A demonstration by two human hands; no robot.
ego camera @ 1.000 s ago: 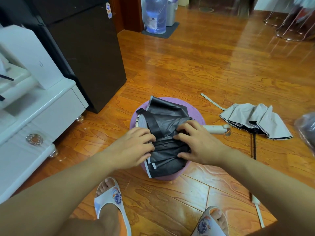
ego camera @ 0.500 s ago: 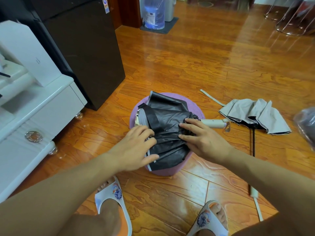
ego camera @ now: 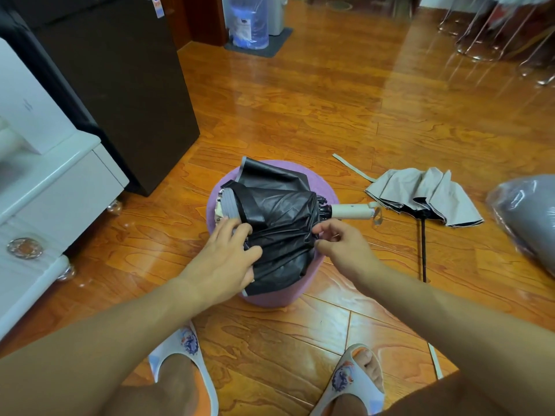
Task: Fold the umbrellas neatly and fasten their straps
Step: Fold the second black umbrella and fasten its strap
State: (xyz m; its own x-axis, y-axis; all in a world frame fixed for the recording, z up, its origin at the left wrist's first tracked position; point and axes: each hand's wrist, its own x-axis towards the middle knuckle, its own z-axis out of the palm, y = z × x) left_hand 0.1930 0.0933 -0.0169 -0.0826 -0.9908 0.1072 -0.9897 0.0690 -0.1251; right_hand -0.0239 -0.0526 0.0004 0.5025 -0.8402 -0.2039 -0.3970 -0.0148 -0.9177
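A black folding umbrella (ego camera: 279,223) lies across a round purple stool (ego camera: 321,187), its cream handle (ego camera: 351,211) pointing right. A dark strap runs over its left end. My left hand (ego camera: 225,262) presses the canopy's left side, fingers spread over the folds. My right hand (ego camera: 342,247) pinches the fabric edge just below the handle. A second umbrella (ego camera: 426,196), grey outside and black inside, lies loosely collapsed on the floor to the right, its black shaft (ego camera: 423,250) sticking out toward me and its grey strap (ego camera: 351,169) trailing left.
A dark cabinet (ego camera: 120,85) and a white cabinet (ego camera: 45,190) stand at left. A grey plastic-wrapped bundle (ego camera: 528,217) lies at far right. A water bottle (ego camera: 249,22) stands at the back. My slippered feet (ego camera: 186,361) are below the stool on the wooden floor.
My right hand slid right along the canopy to its edge near the handle and now pinches the fabric. My left hand stayed on the left side, shifting slightly downward.
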